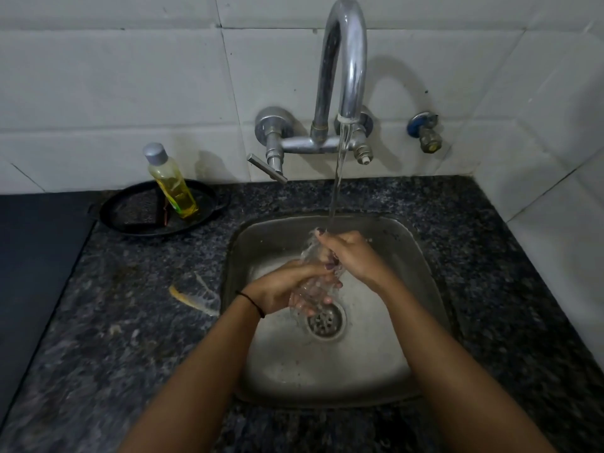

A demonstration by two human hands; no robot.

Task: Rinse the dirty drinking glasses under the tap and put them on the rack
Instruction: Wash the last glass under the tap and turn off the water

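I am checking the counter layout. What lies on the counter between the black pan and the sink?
In the head view, only a yellow scrap lies on the granite counter between the black pan and the sink.

No legible text, brand, number or sign observed; the yellow bottle (172,184) on the black tray (137,223) carries a green label too blurred to read.

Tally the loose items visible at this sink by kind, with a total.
Clear drinking glass, held in both hands under the running tap: 1
Yellow liquid bottle with grey cap: 1
Black round pan holding the bottle: 1
Total: 3
No rack is in view.
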